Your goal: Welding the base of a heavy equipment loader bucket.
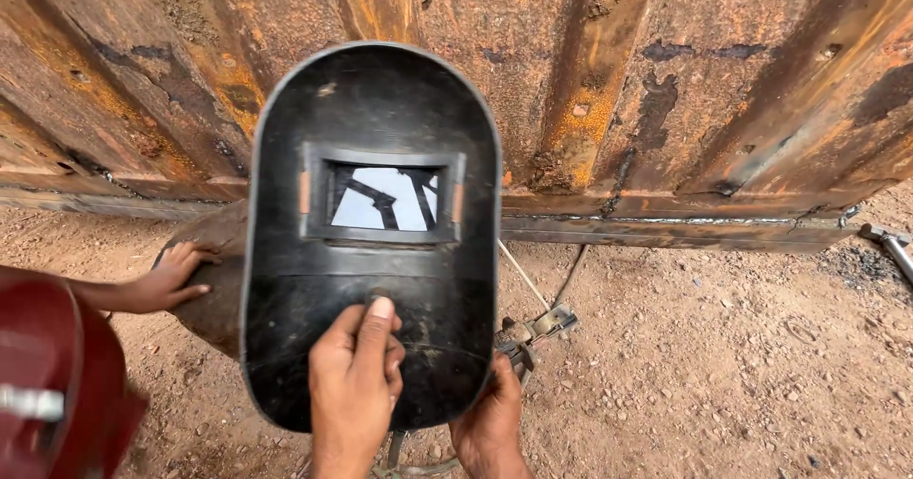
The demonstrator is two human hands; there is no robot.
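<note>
A black hand-held welding shield (371, 156) with a small rectangular window fills the middle of the view. My left hand (354, 384) grips it from behind at its lower part. Just to the right and partly hidden by the shield, my right hand (490, 424) is closed on a metal electrode holder (534, 332). A thin rod (521, 277) runs from the holder up and to the left, toward the bottom rail (666, 227) of a big rusty corrugated steel panel (666, 79).
Another person's hand (171, 274) rests on a dark rounded object (214, 289) at the left. A red object (57, 384) fills the bottom-left corner. A metal tool (889, 244) lies at the right edge. The ground (723, 365) is reddish dirt with gravel.
</note>
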